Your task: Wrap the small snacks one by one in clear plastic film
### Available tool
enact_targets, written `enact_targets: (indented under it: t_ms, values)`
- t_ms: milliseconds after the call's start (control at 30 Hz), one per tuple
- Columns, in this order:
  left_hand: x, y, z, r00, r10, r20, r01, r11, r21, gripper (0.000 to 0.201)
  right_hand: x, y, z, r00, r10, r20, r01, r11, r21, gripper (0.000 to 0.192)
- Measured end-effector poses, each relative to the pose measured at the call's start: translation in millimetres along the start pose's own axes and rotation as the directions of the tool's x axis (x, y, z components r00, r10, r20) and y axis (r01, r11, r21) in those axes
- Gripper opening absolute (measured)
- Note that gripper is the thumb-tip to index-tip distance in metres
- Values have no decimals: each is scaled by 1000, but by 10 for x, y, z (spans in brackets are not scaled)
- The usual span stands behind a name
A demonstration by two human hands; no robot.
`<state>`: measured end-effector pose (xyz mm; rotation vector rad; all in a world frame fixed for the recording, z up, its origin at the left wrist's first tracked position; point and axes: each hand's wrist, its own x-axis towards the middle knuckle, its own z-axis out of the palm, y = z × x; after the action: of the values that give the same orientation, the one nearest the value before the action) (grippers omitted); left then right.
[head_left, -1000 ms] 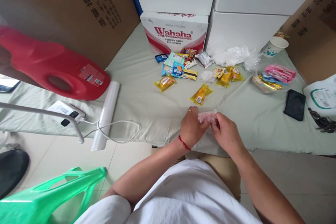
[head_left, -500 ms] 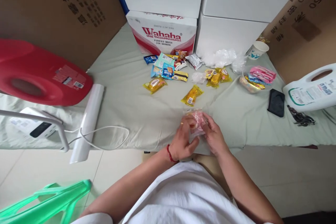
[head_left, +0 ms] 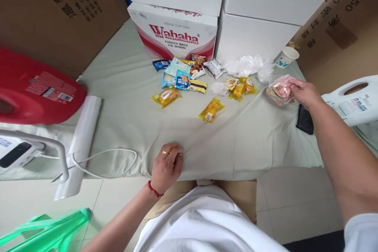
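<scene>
At the far right of the worktop (head_left: 245, 138), our right hand (head_left: 305, 92) pinches the pink packet (head_left: 282, 83) at the tub (head_left: 271, 96), fingers nearly closed; we do best with a light grip, not nudging the tub. Our left hand (head_left: 168, 167) lies near the front edge, fingers curled, contents hidden. Half a second earlier, both hands held the packet.

Single head-worn view, looks forward and down from above the near edge of the desk (head_left: 251, 138). Close, wide framing: white shirt (head_left: 203, 224) near middle, tiled floor (head_left: 282, 201) near left and right, white boxes (head_left: 261, 41) far.
</scene>
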<state>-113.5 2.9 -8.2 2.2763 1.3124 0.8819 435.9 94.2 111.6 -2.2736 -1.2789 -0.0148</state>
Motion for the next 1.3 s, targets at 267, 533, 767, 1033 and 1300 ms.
enact_targets:
  t_ms: [267, 533, 767, 1033, 1300]
  values:
    - [-27, -8, 75, 982, 188, -1, -185, 968, 168, 17, -95, 40, 50, 984, -145, 107, 180, 783, -596, 32]
    - [-23, 12, 92, 965, 263, 6, -257, 940, 223, 18, -20, 255, 99, 941, -195, 275, 328, 722, -610, 40]
    - [-43, -15, 112, 959, 283, -1, -275, 932, 238, 18, -231, 212, 72, 954, -229, 195, 298, 799, -522, 55]
    - [-43, -2, 103, 960, 279, 0, -272, 937, 220, 17, -424, 72, 193, 970, -242, -5, 194, 789, -584, 50]
    - [-73, -9, 119, 962, 271, -30, -261, 947, 185, 21, -34, -1310, 752, 824, -553, 125, 559, 757, -338, 42]
